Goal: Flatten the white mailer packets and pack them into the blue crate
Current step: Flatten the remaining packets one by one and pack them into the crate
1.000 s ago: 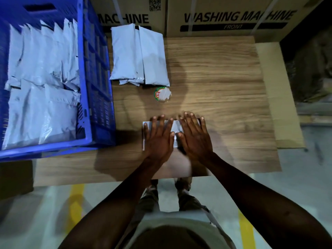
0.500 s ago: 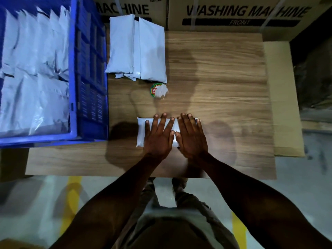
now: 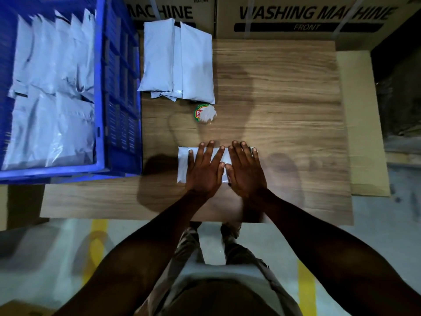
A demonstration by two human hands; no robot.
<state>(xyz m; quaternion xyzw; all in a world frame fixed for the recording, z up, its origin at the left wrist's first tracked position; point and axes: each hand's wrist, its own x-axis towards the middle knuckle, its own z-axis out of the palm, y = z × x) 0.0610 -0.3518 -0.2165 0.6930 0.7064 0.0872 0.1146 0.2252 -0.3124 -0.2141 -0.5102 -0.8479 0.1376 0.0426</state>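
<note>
Hands flat: left hand (image 3: 206,169) and right hand (image 3: 245,171), fingers spread, pressing white plastic mailer packet (image 3: 183,164).
Blue plastic slatted crate (image 3: 118,92) holds white packets (image 3: 50,92); cardboard box (image 3: 314,17) reads "WASHING MACHINE FRONT".

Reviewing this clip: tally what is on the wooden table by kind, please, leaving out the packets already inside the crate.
Blue crate: 1
Packet under both the left hand and the right hand: 1
Stack of white packets at the far edge: 1 stack; the number in it cannot be told
Small round tub: 1
Total: 4 items, counting the stack as one
</note>
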